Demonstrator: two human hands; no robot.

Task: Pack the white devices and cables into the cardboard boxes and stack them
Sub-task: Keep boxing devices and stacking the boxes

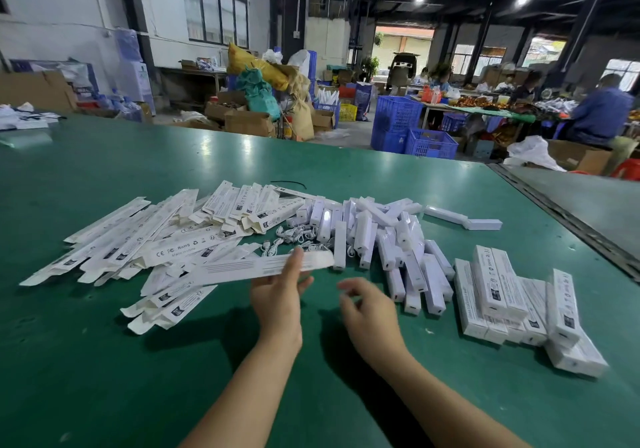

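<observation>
From the head camera, my left hand (277,295) pinches one flattened box (242,270) by its long edge, one finger lying over the printed face while the rest are hidden behind the card. The box's right end is smeared by blur. My right hand (369,312) hovers just beside it over the surface (104,361), fingers loosely curled with nothing in them that I can see, the tips also blurred. The white cables (291,238) are half buried between the heap of flat boxes (156,239) on the left and the pile of white devices (381,236) in the middle, so I cannot count them. The packed boxes (512,302) sit stacked in layers to the right, well apart from my hands, and the lower ones are mostly covered. Bare green surface lies open in front of and beneath my forearms, and more of it stretches behind the piles to the far edge. A dark seam (561,212) runs diagonally along the right side. The devices are smooth, glossy rectangular bars; the boxes are long, thin printed card with loose end flaps; the surface is matte green with scuffs.
</observation>
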